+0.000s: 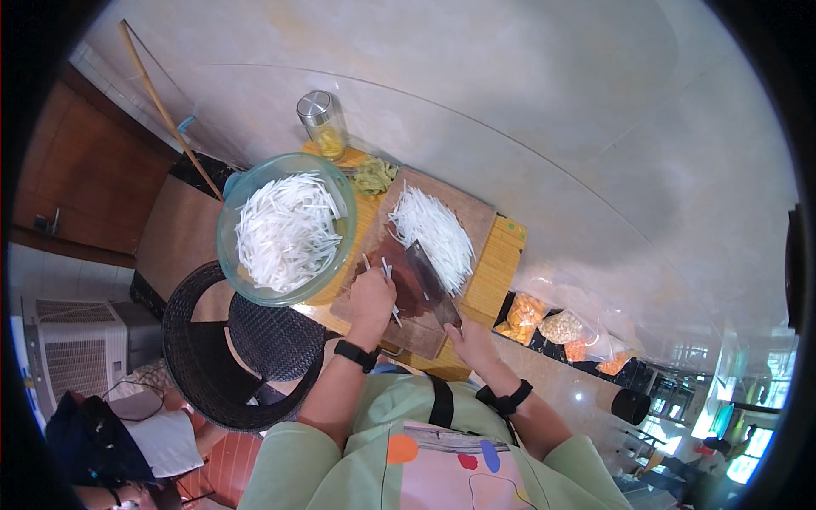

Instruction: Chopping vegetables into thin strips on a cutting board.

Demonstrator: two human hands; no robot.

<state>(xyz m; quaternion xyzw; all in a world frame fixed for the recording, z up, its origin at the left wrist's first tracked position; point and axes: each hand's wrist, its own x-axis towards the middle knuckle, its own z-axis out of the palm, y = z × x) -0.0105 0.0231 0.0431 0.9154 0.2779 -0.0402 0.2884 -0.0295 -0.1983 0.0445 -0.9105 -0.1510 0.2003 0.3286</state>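
Note:
My right hand [472, 344] grips the handle of a cleaver [430, 280], whose dark blade lies along the edge of a heap of white shredded vegetable [433, 236]. The heap covers the far right part of a wooden cutting board [472, 197]. My left hand [375, 296] is closed over a few loose white strips [387, 264] on the board's left side; their ends stick out past the fingers. Left of the board, a greenish clear bowl [233, 274] holds a large pile of white shreds [287, 229]. The board's middle is wet and darker.
A lidded glass jar [324, 124] and a crumpled green cloth [374, 176] are by the wall on the wooden table [503, 255]. A black woven chair [191, 376] stands left. Bags of orange pieces [524, 315] lie right. A seated person [121, 440] is at lower left.

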